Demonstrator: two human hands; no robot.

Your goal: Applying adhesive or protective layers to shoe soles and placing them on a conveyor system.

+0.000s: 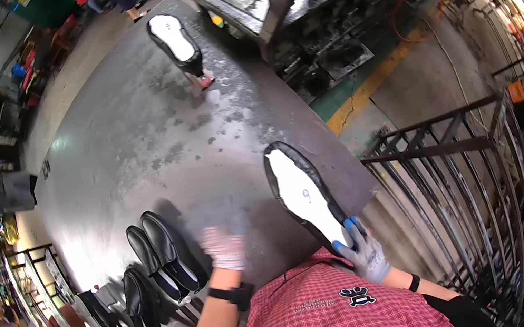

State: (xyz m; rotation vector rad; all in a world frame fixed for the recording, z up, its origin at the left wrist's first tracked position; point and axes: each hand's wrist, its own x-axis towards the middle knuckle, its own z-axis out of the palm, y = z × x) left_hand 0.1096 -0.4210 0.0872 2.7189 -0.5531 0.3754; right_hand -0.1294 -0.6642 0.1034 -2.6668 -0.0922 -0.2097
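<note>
Shoe in hand: a black shoe, sole side up with a pale insole board showing, lies on the near right part of the bench, its heel end at the edge close to the person.
Right hand: the right hand, in a grey glove with blue fingertips, is clamped on the heel end of that shoe, fingers curled round its edge.
Left hand: the left hand, in a pale glove, is blurred above the bench just right of the finished shoes; whether its fingers are apart or together cannot be told, and it seems to hold nothing.
Bench: a wide, dark grey metal bench, stained and scuffed.
Other shoes: a pair of finished black shoes lies near the left edge; a second upturned shoe sits far off at the top.
Surroundings: a metal rack stands to the right.
Doing it well: judging by the grip, keep the hold on the heel firm and level so the pale board stays facing up.
</note>
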